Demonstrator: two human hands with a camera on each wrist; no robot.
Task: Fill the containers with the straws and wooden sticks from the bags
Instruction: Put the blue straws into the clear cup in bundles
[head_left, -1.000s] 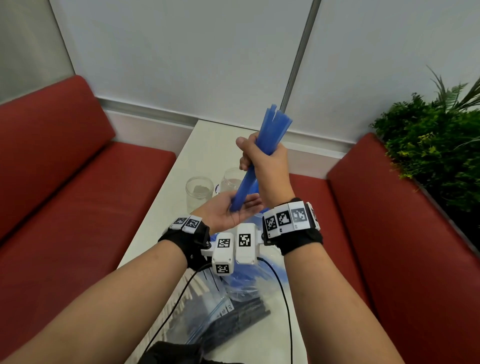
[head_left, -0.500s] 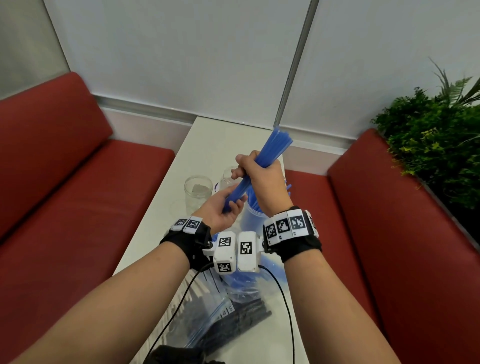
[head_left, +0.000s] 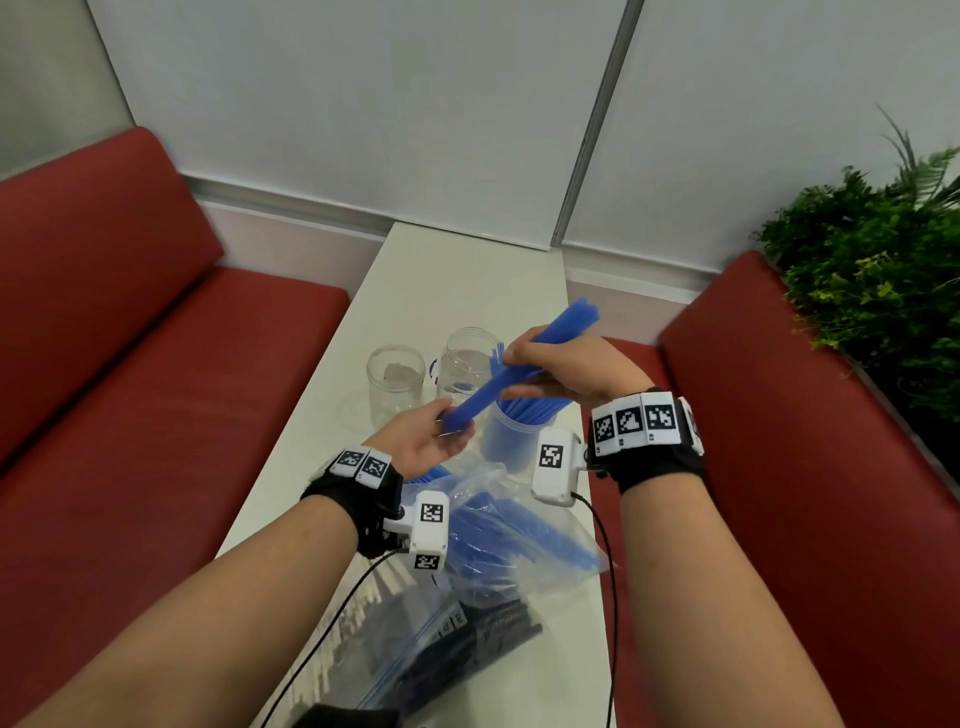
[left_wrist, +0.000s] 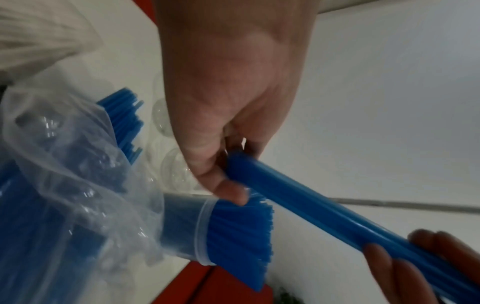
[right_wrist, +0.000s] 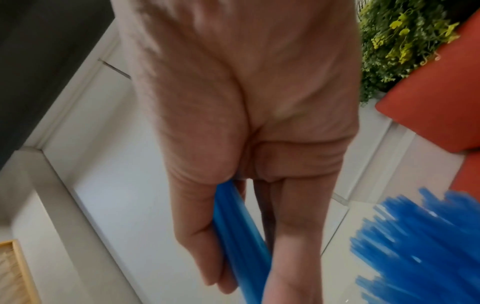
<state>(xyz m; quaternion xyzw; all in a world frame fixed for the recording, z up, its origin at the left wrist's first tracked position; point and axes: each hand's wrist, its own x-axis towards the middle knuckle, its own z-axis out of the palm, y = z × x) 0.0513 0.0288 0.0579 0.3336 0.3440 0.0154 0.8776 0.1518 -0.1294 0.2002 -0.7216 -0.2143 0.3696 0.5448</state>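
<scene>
My right hand (head_left: 566, 369) grips a bundle of blue straws (head_left: 488, 397) around its middle, slanted with the top end up to the right. My left hand (head_left: 426, 441) cups and holds the bundle's lower end (left_wrist: 324, 211), thumb and fingers curled round it. The bundle hangs just above a clear container (head_left: 506, 441) that stands full of blue straws (left_wrist: 241, 232). Two empty clear jars (head_left: 396, 382) (head_left: 467, 358) stand behind it. In the right wrist view my fingers wrap the blue bundle (right_wrist: 239, 236).
An open clear bag of blue straws (head_left: 509, 535) lies near me on the narrow white table (head_left: 467, 280). A bag of black sticks (head_left: 467, 639) lies closer still. Red benches (head_left: 130, 364) flank the table, and a green plant (head_left: 872, 260) stands at the right.
Both hands have come down with the bundle. It has tipped from nearly upright to a low slant above the filled container.
</scene>
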